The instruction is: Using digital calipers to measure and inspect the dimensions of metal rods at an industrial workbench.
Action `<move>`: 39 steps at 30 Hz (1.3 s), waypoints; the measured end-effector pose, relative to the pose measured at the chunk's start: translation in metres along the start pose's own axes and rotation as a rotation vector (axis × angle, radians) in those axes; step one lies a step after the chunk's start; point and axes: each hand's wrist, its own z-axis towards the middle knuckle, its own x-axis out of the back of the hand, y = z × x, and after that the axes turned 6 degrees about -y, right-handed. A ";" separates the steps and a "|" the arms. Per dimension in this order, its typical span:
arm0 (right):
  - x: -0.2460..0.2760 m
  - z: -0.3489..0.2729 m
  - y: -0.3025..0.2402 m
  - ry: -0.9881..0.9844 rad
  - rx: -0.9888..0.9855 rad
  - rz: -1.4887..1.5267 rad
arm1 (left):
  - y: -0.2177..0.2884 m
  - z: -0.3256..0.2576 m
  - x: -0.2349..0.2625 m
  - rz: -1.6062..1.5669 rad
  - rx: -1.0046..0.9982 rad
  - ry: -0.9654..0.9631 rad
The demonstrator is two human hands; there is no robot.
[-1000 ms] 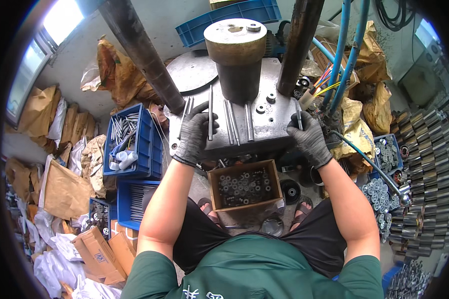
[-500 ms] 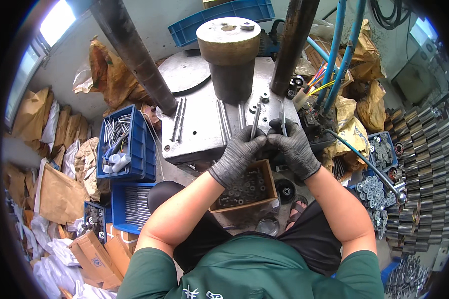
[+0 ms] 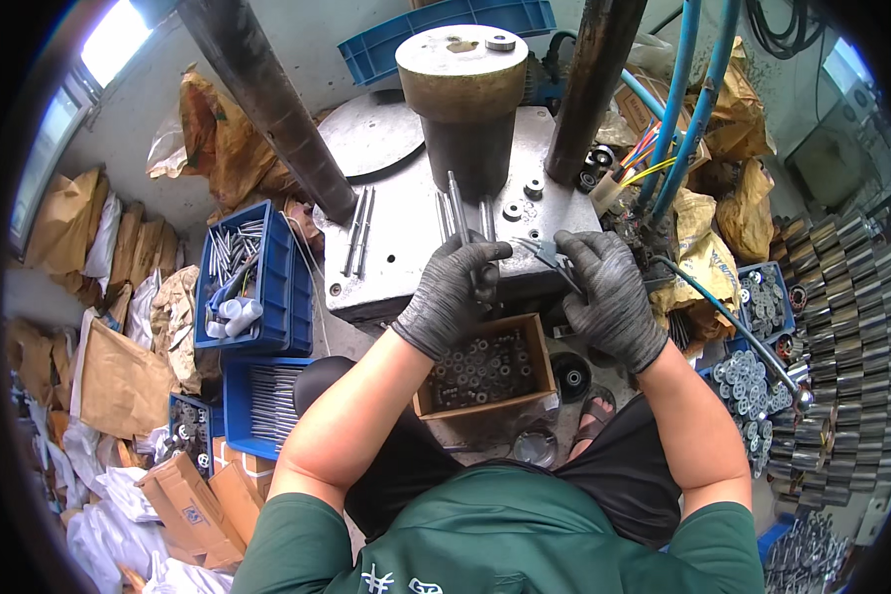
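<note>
Black-grey work gloves cover both my hands. My left hand (image 3: 444,297) is closed round a slim metal shaft (image 3: 455,206), which stands nearly upright out of the grip. My right hand (image 3: 614,302) grips a small pair of pliers (image 3: 537,249), its jaws pointing left toward the shaft, with a gap between them. Behind my hands, more shafts (image 3: 358,233) lie on the metal press table (image 3: 406,267). Two small ring-shaped parts (image 3: 512,212) rest there, right of the thick steel cylinder (image 3: 465,119). Below my hands is a cardboard box (image 3: 485,404) holding many small rings.
Dark columns (image 3: 272,109) rise on both sides of the cylinder. At left are blue crates (image 3: 292,287) of metal rods, beside cardboard and paper wrapping. Blue hoses (image 3: 678,119) hang at right, near a lever (image 3: 733,332) and stacked metal cylinders (image 3: 841,346).
My hands have moved apart, the left one going left with the shaft. The pliers in my right hand have swung from pointing away to pointing left.
</note>
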 end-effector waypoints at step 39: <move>0.011 -0.005 0.029 -0.043 -0.424 0.378 | -0.002 -0.006 0.009 0.653 -0.391 0.027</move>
